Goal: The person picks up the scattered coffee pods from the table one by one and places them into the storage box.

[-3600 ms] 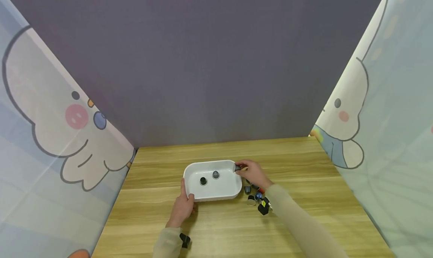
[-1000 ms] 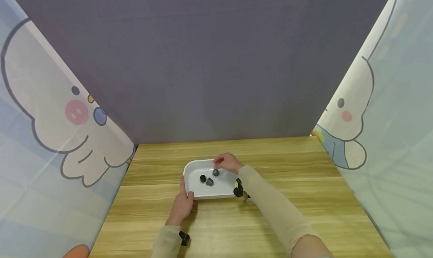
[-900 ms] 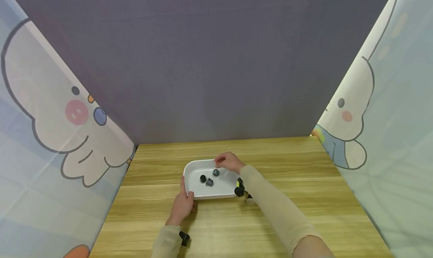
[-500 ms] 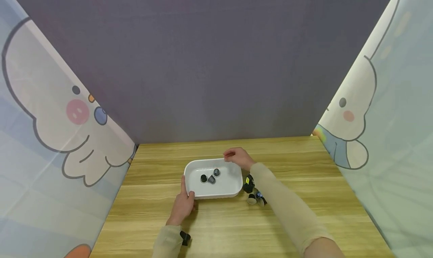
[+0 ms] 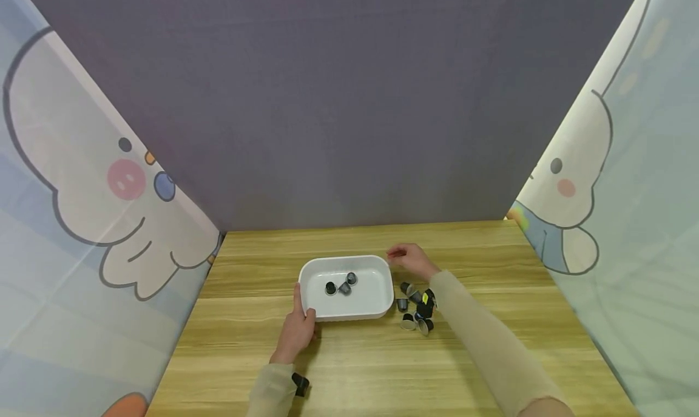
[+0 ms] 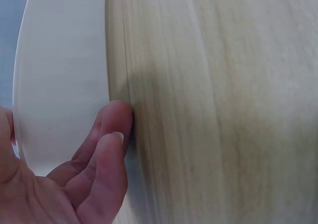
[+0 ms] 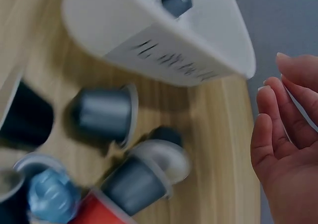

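A white oval tray (image 5: 382, 283) sits mid-table with three dark capsules (image 5: 343, 287) inside. My left hand (image 5: 303, 320) grips its near-left corner, thumb on the rim and fingers along the outer wall (image 6: 59, 85). My right hand (image 5: 397, 257) hovers just right of the tray's far-right corner, fingers loosely bent and holding nothing. In the right wrist view the empty right hand (image 7: 278, 110) hangs above a pile of loose capsules, among them a grey capsule (image 7: 107, 112) and a blue capsule (image 7: 49, 194), beside the tray wall (image 7: 164, 45).
The capsule pile (image 5: 416, 309) lies on the wooden table (image 5: 360, 368) just right of the tray. A purple backdrop stands behind, and cartoon-printed curtains (image 5: 82, 223) close in both sides.
My right hand carried a capsule over the tray, let it go, and drew back right past the rim. The tray holds three capsules instead of two. The left hand stayed put.
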### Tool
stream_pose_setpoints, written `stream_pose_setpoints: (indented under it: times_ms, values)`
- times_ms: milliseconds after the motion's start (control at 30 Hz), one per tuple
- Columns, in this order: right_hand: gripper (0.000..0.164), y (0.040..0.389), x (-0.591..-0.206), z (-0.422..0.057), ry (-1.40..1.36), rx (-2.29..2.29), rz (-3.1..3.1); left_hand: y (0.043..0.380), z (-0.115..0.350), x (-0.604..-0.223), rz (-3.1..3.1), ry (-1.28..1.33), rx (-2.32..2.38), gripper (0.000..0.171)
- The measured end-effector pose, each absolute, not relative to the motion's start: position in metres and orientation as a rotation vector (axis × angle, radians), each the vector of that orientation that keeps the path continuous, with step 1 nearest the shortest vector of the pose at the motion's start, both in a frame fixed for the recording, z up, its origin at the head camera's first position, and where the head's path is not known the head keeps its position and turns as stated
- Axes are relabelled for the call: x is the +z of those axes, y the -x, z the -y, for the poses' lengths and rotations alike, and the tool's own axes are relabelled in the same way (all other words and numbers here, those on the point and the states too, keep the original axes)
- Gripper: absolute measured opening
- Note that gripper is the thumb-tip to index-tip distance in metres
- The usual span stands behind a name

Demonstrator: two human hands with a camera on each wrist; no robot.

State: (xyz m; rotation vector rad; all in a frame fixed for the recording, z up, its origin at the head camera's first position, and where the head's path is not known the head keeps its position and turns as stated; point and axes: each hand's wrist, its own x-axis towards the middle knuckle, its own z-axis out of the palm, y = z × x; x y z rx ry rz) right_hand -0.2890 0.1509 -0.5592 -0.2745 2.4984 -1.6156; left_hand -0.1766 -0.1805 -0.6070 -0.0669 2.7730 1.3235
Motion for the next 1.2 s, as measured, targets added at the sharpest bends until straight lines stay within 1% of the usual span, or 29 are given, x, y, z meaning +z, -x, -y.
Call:
stream_pose_setpoints:
  times_ms: [233,567,733,900,1200]
  values:
    - [0.035,0.274,-0.576,-0.166,0.316,-1.614,-2.483,0.178,0.181,-0.612,-2.781,0.090,1.322,0.077]
    - [0.034,0.258,-0.598,-0.178,0.301,-1.599,-2.466,0.178,0.181,-0.610,-2.765,0.127,1.322,0.076]
    - [0.033,0.249,-0.601,-0.178,0.240,-1.566,-2.513,0.177,0.182,-0.607,-2.759,0.115,1.318,0.077]
    - [0.036,0.241,-0.601,-0.178,0.216,-1.529,-2.566,0.177,0.181,-0.607,-2.765,0.127,1.300,0.077]
    - [0.038,0.238,-0.611,-0.179,0.243,-1.460,-2.605,0.177,0.181,-0.608,-2.761,0.114,1.318,0.077]
